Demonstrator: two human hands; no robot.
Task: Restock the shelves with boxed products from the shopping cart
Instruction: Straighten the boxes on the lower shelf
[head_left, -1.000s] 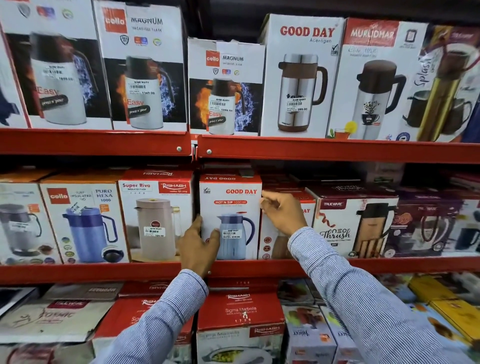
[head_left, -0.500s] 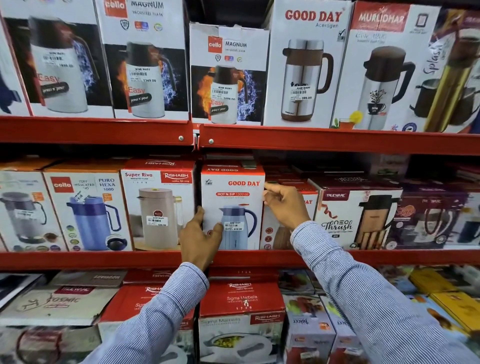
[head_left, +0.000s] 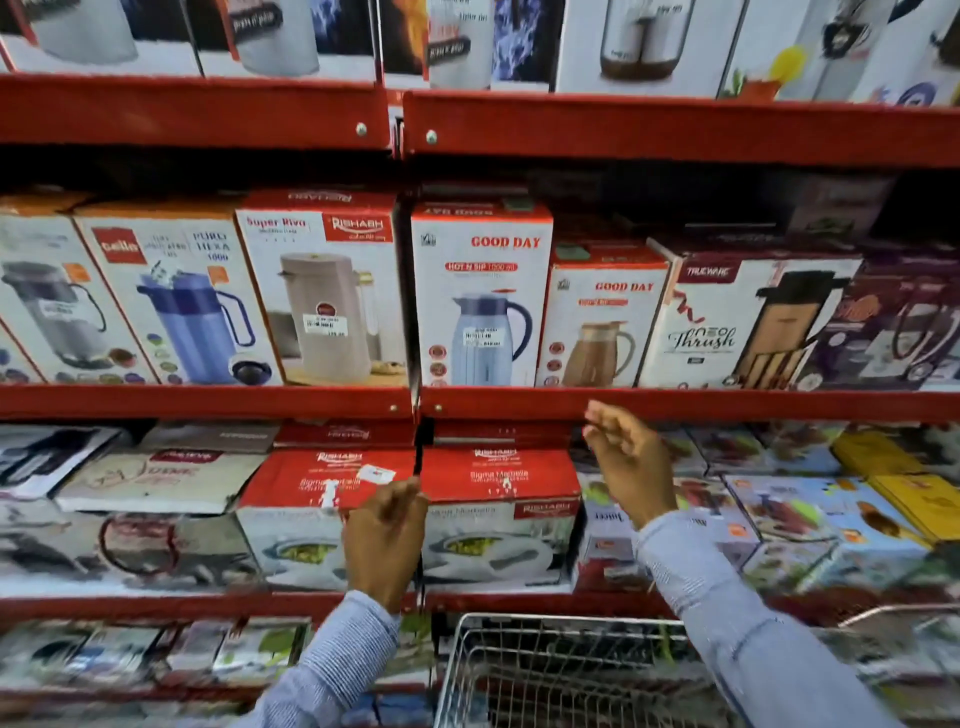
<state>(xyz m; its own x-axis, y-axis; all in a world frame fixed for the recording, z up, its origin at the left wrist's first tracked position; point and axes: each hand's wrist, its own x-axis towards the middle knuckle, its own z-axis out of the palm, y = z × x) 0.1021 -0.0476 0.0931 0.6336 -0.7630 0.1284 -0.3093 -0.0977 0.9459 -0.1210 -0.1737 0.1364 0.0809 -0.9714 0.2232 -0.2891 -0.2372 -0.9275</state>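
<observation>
Red shelves (head_left: 675, 402) of boxed flasks; both hands, left (head_left: 384, 540) and right (head_left: 628, 462), hang empty, fingers loosely spread.

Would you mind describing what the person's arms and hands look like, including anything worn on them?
Both arms wear long shirt sleeves in a pale blue-and-white fine stripe, buttoned down to the wrists. The left sleeve and right sleeve look alike. The left hand and right hand are bare: no gloves, and no rings or watch can be made out in this blurred view.
</observation>
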